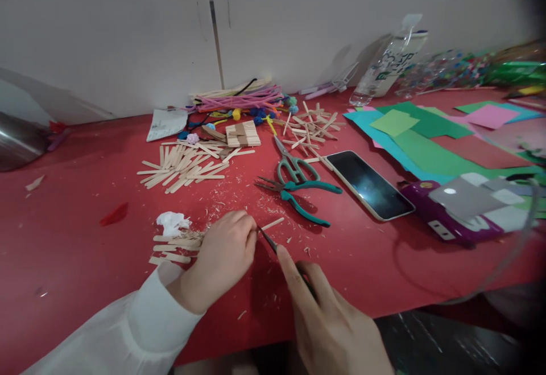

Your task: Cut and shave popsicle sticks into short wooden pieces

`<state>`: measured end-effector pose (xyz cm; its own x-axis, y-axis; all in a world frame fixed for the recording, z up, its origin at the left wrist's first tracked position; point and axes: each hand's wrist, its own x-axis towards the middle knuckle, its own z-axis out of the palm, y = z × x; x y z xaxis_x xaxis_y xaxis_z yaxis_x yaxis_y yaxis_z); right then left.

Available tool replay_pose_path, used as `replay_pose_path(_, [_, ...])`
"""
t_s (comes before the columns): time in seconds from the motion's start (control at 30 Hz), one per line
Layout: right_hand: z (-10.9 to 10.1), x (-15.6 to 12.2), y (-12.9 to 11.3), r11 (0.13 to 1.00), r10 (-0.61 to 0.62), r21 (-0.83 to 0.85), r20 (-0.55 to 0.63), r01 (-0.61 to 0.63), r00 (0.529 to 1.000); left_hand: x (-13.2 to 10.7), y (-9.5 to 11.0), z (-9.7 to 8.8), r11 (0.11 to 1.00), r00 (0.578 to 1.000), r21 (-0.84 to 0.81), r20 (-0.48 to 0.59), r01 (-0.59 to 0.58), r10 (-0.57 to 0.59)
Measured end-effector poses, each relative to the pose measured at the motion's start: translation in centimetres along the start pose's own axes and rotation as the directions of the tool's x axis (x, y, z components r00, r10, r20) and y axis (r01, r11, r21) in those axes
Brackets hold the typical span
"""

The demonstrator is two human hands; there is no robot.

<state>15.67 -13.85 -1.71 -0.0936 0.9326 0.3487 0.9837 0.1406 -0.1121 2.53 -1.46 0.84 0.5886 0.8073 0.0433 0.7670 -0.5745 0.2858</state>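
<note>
My right hand (328, 306) grips a dark-handled craft knife (268, 240), index finger stretched along it and blade pointing up and left. Its tip meets the fingertips of my left hand (228, 250). My left fingers are closed, and a thin wooden stick (273, 224) juts out to the right from them; its other end is hidden. Pale wood shavings (222, 196) are scattered around both hands. Beside my left wrist lie several short craft sticks (170, 248) and a crumpled white tissue (172, 223). Teal-handled pliers (298, 197) rest just beyond the knife.
Scissors (294, 164) touch the pliers. A phone (370, 184) and a purple glue gun (452, 215) lie to the right, near coloured paper (443, 147). Craft sticks (183, 164) and pipe cleaners (239, 101) are heaped behind. A plastic bottle (375, 73) leans by the wall.
</note>
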Motion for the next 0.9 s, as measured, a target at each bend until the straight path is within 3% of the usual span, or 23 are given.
replay_pose_path(0.63, [0.08,0.03,0.18,0.997,-0.060,-0.038,-0.008,0.060,0.998,0.02,0.03,0.15,1.000,1.000,-0.007,-0.012,-0.001,0.001])
replay_pose_path(0.9, [0.61,0.37,-0.70,0.997,0.036,-0.070,-0.079,-0.041,0.996,0.16,-0.11,-0.04,1.000,1.000,-0.001,0.004,-0.028,0.028])
